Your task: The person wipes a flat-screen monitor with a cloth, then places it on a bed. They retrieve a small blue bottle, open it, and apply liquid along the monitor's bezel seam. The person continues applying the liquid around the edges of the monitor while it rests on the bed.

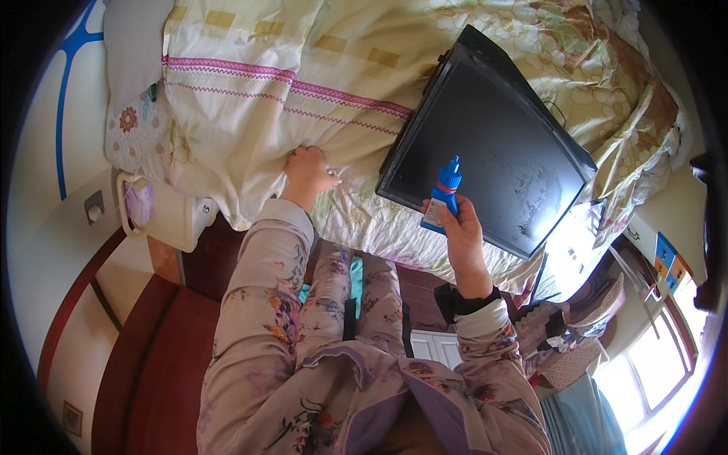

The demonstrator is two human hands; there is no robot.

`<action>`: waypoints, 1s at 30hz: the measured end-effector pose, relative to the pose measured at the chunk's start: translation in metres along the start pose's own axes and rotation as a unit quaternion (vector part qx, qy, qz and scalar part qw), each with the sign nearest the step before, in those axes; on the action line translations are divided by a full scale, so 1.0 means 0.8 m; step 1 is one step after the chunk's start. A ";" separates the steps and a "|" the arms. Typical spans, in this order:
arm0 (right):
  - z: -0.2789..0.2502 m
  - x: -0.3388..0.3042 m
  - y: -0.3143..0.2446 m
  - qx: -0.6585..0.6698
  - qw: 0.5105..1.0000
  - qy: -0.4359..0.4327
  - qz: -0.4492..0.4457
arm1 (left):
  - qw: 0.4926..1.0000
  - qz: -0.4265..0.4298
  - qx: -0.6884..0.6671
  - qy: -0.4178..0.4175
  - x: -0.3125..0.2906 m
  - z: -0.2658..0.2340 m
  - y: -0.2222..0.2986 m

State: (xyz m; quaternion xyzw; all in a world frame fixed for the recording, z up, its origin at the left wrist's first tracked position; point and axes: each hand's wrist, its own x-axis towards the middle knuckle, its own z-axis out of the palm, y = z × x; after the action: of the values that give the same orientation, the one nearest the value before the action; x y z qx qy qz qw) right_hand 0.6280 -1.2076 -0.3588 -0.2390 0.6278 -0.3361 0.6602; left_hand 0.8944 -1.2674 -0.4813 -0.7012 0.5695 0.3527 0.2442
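Blue bottle [443, 199] stands upright, gripped in right hand [464, 235] above black monitor [493, 148].

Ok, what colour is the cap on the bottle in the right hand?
Blue, with a red ring under it; the bottle in the right hand shows best in the head view.

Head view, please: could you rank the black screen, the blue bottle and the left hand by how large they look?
1. Black screen, by far the largest.
2. Left hand, resting on the bedspread.
3. Blue bottle, held in the right hand; it looks close in size to the left hand, so that order is unsure.
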 end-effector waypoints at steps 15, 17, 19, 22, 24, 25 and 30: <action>0.008 0.028 0.029 0.023 0.999 -0.022 0.016 | 1.000 -0.005 -0.010 0.016 0.003 0.008 -0.001; 0.007 0.028 0.028 0.020 0.999 -0.021 0.013 | 1.000 -0.004 -0.010 0.020 0.002 0.009 -0.002; 0.003 0.027 0.026 0.013 1.000 -0.014 0.010 | 1.000 -0.001 -0.011 0.029 0.002 0.010 -0.002; -0.007 0.023 0.025 0.018 1.000 -0.006 -0.004 | 0.999 0.004 -0.014 0.030 0.002 0.011 -0.003; -0.015 0.015 0.030 0.012 1.000 0.006 -0.012 | 1.000 0.006 -0.006 0.028 0.002 0.010 -0.003; -0.019 0.010 0.034 -0.003 1.000 0.008 -0.028 | 1.000 0.008 -0.004 0.026 0.002 0.010 -0.003; -0.026 -0.022 0.070 -0.236 0.967 0.014 -0.094 | 0.999 0.006 0.020 0.025 0.002 0.009 -0.002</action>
State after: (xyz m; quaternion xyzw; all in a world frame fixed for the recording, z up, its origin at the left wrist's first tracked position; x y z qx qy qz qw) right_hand 0.6158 -1.1553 -0.3903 -0.4412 0.6732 -0.2417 0.5420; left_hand 0.8946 -1.2627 -0.4871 -0.7014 0.5864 0.3253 0.2417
